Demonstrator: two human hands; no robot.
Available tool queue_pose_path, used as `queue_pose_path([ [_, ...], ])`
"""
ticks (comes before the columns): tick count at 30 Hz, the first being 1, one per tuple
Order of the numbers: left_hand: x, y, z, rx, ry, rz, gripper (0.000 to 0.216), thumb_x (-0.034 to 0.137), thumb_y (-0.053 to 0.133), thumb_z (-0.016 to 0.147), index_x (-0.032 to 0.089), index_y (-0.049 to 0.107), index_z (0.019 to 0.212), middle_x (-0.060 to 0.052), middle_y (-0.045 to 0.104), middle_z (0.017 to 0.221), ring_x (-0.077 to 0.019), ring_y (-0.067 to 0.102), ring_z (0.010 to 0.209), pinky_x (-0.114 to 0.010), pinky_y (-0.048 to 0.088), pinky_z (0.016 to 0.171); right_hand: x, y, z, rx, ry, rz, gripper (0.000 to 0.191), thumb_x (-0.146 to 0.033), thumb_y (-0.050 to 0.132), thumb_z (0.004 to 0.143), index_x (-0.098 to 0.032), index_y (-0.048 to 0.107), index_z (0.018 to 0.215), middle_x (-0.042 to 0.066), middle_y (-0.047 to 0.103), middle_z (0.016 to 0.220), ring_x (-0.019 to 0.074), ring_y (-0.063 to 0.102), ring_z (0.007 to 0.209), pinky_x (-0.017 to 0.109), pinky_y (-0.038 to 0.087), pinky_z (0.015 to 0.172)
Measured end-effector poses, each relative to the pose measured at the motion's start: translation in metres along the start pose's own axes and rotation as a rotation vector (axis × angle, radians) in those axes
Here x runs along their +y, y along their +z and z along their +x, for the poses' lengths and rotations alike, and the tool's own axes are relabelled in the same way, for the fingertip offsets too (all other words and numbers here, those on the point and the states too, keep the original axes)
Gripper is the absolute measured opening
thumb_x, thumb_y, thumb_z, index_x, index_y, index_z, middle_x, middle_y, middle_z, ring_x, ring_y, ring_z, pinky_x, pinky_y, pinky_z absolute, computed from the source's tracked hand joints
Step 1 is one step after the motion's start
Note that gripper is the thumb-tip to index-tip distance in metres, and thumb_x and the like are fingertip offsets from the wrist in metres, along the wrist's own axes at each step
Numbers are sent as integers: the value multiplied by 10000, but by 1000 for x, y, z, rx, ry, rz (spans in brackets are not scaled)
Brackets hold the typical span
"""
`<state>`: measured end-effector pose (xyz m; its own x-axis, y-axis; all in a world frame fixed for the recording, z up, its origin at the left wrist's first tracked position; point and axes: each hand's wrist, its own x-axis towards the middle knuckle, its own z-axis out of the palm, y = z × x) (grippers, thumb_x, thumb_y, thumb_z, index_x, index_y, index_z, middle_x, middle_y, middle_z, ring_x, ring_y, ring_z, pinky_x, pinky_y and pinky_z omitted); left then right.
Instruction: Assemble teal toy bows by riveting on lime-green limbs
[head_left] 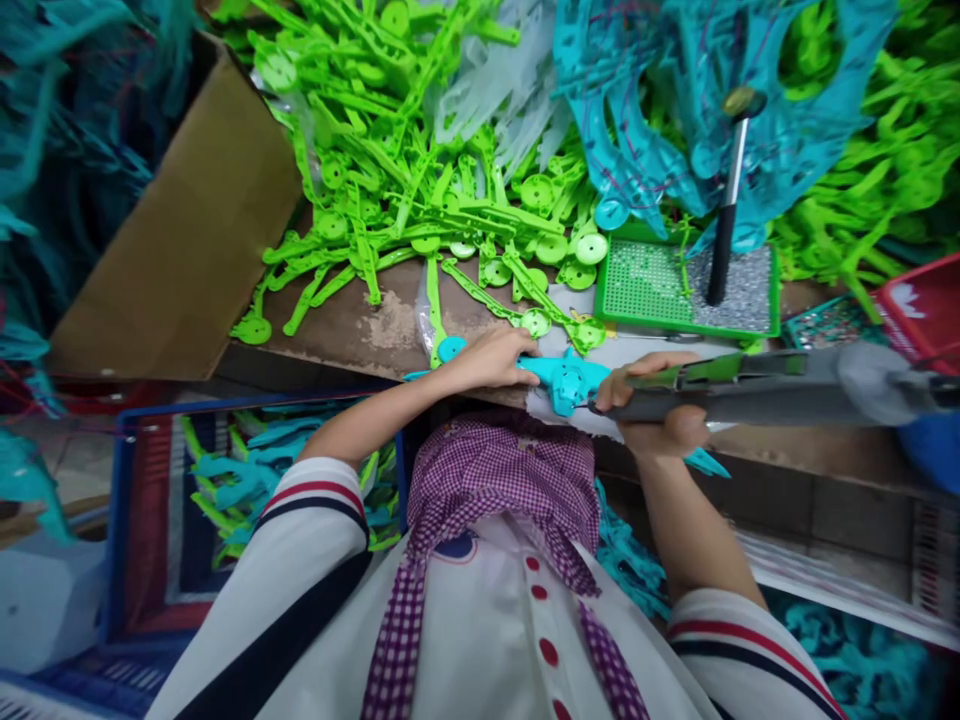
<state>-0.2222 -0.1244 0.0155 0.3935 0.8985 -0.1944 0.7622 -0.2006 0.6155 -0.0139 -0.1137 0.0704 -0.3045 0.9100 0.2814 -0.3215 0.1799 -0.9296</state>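
Note:
My left hand point(495, 358) is closed on a turquoise plastic part point(568, 380) at the near edge of the bench. One end of that part, with a round disc point(451, 348), shows left of my wrist. My right hand point(664, 405) wraps around a grey electric screwdriver point(780, 385) with green patches on its body. The tool lies nearly level, its tip pointing left against or very close to the part. Whether the tip touches a screw is too small to tell.
Lime-green plastic parts point(390, 150) heap across the bench. A green tray point(652, 280) holds small metal pieces, with a black-handled hammer point(724, 230) over it. Turquoise frames point(630, 110) pile behind. A cardboard box point(180, 220) leans at left; a blue crate point(120, 520) stands below.

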Motion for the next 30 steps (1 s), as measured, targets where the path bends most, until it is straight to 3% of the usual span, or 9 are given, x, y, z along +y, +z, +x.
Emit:
queue_pose_path([
  [6,4,-1,-1,3,-22,24,398,431,754,852,207,756,1181,-93,708,1086,-286,624,1051,-412,444,957,2,2,-1,-41,52,54,482,-753,732,611,-295,603,688,-6,428,458,315,682,625,420,546,479],
  [13,3,2,0,26,-47,25,405,445,775,824,231,774,1168,-78,705,1063,-283,619,1037,-416,453,954,5,3,-3,-52,-52,78,408,-642,763,689,-269,652,812,-41,493,466,183,499,358,290,380,300],
  [19,4,1,0,9,-38,37,397,430,764,834,235,777,1179,-76,695,1012,-280,624,1002,-407,469,917,26,-12,-22,-51,-83,13,414,-665,750,714,-279,618,787,-44,530,508,168,512,386,296,441,343],
  [23,3,2,-1,10,-38,44,405,438,761,838,235,773,1187,-84,697,1059,-286,625,1030,-413,467,938,33,-13,-28,-72,-85,-3,439,-691,754,674,-289,599,759,-46,501,479,164,474,355,293,393,318],
  [27,1,3,-3,15,-24,33,368,456,746,850,244,777,1150,-83,702,1079,-281,628,1037,-414,468,950,7,-6,-9,69,-57,-60,474,-756,721,637,-305,597,716,-50,446,432,166,412,296,294,293,277],
  [30,0,2,-3,10,-21,41,375,451,756,845,239,765,1154,-86,705,1110,-282,627,1064,-414,461,972,-18,-11,28,238,-141,-51,475,-781,656,693,-316,663,791,-47,444,485,145,414,323,292,294,306],
])
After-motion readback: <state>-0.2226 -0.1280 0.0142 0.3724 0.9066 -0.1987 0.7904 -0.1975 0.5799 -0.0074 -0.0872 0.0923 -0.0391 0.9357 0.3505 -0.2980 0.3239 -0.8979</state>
